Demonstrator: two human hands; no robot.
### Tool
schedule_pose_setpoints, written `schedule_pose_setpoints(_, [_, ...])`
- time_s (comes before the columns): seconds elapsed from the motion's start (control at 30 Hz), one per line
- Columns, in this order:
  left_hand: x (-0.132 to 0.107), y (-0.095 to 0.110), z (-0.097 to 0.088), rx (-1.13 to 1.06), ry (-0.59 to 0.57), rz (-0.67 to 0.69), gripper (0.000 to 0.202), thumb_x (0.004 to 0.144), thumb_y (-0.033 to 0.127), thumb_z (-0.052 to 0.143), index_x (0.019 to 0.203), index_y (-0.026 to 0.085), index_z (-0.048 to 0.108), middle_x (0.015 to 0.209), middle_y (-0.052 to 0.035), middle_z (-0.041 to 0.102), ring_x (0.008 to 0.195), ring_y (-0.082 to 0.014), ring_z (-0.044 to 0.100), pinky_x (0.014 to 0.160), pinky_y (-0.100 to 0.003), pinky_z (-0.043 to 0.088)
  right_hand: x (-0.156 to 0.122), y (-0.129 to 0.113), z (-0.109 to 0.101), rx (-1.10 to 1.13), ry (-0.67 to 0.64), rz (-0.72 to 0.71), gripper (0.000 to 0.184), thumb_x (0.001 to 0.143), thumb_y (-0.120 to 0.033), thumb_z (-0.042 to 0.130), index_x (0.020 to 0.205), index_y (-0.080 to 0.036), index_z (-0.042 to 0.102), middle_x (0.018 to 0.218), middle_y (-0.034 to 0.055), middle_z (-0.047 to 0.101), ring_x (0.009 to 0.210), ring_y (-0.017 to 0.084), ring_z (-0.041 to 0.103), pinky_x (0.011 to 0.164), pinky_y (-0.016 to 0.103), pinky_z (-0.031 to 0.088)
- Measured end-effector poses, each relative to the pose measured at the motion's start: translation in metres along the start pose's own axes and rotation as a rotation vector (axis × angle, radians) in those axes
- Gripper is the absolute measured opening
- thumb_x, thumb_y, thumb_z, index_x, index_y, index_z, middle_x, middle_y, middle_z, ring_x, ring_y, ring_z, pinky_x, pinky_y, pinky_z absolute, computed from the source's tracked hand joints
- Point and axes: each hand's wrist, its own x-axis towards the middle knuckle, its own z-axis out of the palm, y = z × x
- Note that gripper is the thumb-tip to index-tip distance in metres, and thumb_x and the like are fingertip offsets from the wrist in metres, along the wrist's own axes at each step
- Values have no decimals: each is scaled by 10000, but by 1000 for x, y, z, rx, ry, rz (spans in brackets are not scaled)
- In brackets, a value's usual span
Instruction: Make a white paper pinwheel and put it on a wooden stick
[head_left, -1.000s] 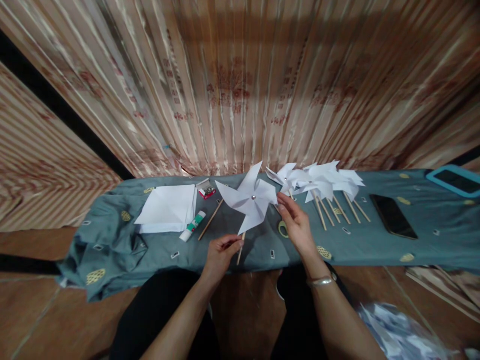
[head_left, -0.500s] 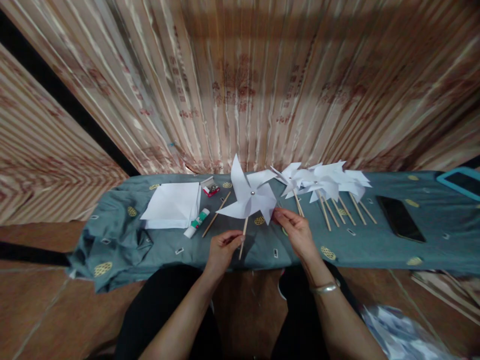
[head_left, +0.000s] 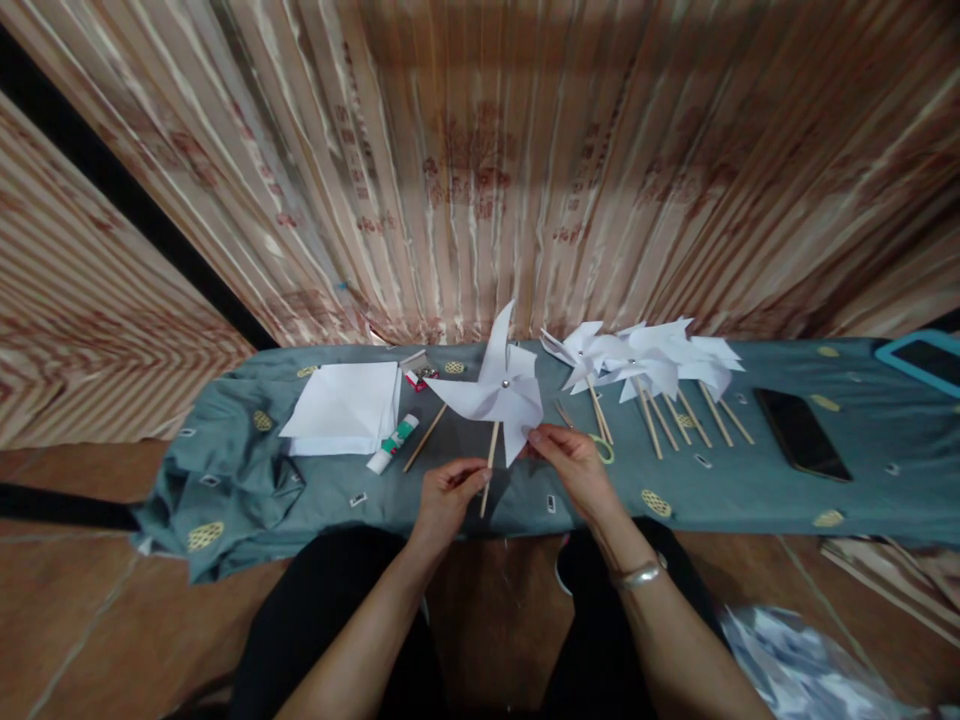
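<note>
My left hand point(head_left: 448, 494) is closed round the lower end of a wooden stick that carries a white paper pinwheel point(head_left: 497, 392), held upright above the cloth. My right hand point(head_left: 571, 464) pinches the tip of the pinwheel's lower right blade. A silver pin sits at the wheel's centre. To the right lies a row of several finished white pinwheels point(head_left: 646, 366) with their sticks pointing toward me.
A grey-green cloth point(head_left: 225, 470) covers the low table. On it lie a stack of white paper point(head_left: 345, 405), a glue stick point(head_left: 391, 444), a loose wooden stick point(head_left: 424, 438), a small pin box point(head_left: 418, 377), a tape ring point(head_left: 602, 448), a black phone point(head_left: 801, 434) and a teal-framed tablet point(head_left: 924, 361). A striped curtain hangs behind.
The pinwheel's blades have turned clockwise while my right hand followed the blade downward and leftward toward me. My left hand has stayed on the stick.
</note>
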Motion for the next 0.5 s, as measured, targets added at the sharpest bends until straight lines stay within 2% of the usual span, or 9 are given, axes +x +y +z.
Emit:
schedule_pose_setpoints(0.27, [-2, 1, 0, 9, -30, -8, 220, 515, 319, 797, 673, 173, 754, 639, -19, 712, 615, -154, 611, 659, -270, 477, 0, 4, 8, -69, -68, -21, 321, 720, -518, 684, 633, -210, 705, 634, 13, 704, 638, 159, 637, 691, 295, 503])
schedule_pose_setpoints(0.5, [-3, 3, -2, -9, -86, -5, 238, 553, 325, 790, 730, 169, 763, 688, -23, 730, 658, -161, 627, 694, -275, 478, -5, 7, 13, -205, -111, -91, 314, 773, -487, 649, 683, -193, 713, 650, 23, 697, 623, 156, 627, 629, 273, 483])
